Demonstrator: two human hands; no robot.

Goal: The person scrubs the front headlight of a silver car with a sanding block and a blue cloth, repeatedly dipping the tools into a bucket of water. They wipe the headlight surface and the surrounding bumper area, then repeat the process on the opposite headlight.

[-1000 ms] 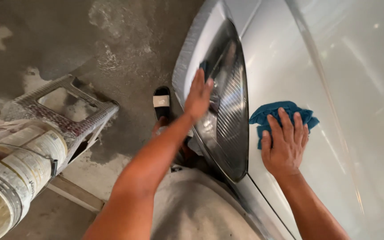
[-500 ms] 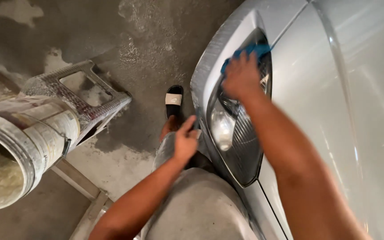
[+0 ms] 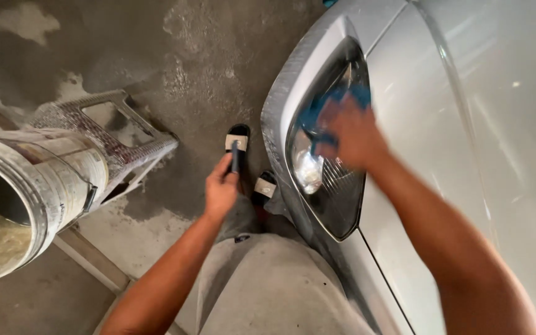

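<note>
Here the right hand (image 3: 352, 133) presses a blue cloth (image 3: 317, 111) flat on the car's headlight (image 3: 330, 186), its grip closed on it; soft, light and limp, it is probably best bunched under the palm, while the left hand (image 3: 221, 189) hangs free, fingers loosely curled

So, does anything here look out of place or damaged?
Yes. A dirty drum lies on its side on the floor, open end toward the camera, against a tipped-over stool. The floor is stained and patchy. The headlight under the right hand and cloth shows no clear damage.
</note>
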